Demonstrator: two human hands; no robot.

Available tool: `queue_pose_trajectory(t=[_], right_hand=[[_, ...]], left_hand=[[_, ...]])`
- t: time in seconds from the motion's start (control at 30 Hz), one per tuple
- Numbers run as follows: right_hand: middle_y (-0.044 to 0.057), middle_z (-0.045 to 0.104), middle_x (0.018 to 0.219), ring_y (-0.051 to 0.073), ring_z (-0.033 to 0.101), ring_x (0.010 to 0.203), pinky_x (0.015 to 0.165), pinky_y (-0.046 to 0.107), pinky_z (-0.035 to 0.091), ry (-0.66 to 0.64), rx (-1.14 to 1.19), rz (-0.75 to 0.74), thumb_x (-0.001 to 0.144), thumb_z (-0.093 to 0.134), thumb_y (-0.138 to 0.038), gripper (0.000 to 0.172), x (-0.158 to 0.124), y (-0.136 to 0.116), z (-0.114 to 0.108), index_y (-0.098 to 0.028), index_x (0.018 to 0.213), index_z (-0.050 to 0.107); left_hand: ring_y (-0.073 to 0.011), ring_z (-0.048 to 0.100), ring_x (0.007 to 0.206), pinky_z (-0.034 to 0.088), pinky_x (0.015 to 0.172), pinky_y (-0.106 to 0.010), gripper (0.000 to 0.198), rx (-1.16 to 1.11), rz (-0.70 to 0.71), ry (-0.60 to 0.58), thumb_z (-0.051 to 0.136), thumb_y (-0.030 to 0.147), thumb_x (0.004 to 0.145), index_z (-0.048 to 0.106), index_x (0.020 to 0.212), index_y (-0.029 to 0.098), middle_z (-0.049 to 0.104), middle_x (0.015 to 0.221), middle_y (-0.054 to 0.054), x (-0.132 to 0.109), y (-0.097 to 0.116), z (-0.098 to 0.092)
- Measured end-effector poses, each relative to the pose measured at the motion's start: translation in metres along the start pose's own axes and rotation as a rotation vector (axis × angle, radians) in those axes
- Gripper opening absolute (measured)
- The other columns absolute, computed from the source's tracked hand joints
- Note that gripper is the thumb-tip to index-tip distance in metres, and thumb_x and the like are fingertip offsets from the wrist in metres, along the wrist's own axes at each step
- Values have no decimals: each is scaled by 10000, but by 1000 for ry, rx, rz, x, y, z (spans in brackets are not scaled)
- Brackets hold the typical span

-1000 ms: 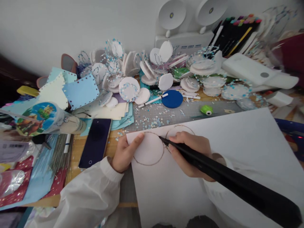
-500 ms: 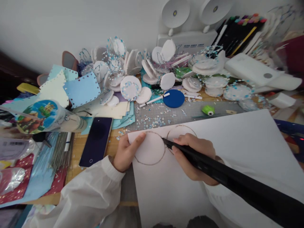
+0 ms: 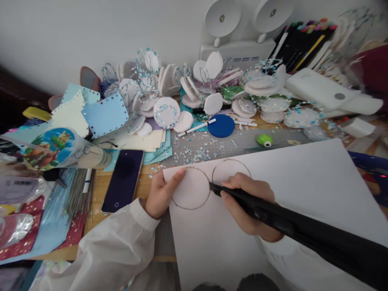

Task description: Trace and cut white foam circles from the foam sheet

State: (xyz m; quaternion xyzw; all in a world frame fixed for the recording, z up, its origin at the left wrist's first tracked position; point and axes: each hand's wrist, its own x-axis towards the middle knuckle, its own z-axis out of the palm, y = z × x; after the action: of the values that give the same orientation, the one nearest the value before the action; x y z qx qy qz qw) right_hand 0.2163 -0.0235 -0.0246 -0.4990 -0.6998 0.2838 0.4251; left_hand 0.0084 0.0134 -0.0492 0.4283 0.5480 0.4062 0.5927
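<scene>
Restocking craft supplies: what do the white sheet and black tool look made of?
The white sheet looks like matte foam board or card, flat and stiff; which, I cannot tell. The black tool in the right hand looks like smooth plastic with a faint sheen.

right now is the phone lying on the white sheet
No, the phone lies on the wooden table left of the white sheet, beside the left hand; the right hand holds a black tool.

Black tool (image 3: 303,234) and white sheet (image 3: 303,182) are cut off at the frame's edges.
</scene>
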Motion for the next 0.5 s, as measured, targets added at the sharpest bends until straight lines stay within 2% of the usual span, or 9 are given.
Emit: queue_pose_trajectory(t=[0.27, 0.5], right_hand=[[-55, 458, 575, 81, 425, 484, 470, 212, 366, 54, 11, 62, 813, 570, -177, 113, -4, -4, 9, -215, 760, 478], [-60, 411, 526, 74, 379, 458, 440, 201, 326, -36, 92, 102, 795, 553, -167, 173, 3, -7, 3, -204, 659, 453]], left_hand=[[-92, 462, 508, 345, 426, -188, 374, 37, 19, 46, 676, 484, 759, 624, 644, 132, 544, 580, -5, -1, 1, 2], [-102, 489, 519, 360, 434, -192, 373, 25, 2, 33, 675, 489, 760, 629, 666, 131, 563, 598, -13, -1, 1, 2]])
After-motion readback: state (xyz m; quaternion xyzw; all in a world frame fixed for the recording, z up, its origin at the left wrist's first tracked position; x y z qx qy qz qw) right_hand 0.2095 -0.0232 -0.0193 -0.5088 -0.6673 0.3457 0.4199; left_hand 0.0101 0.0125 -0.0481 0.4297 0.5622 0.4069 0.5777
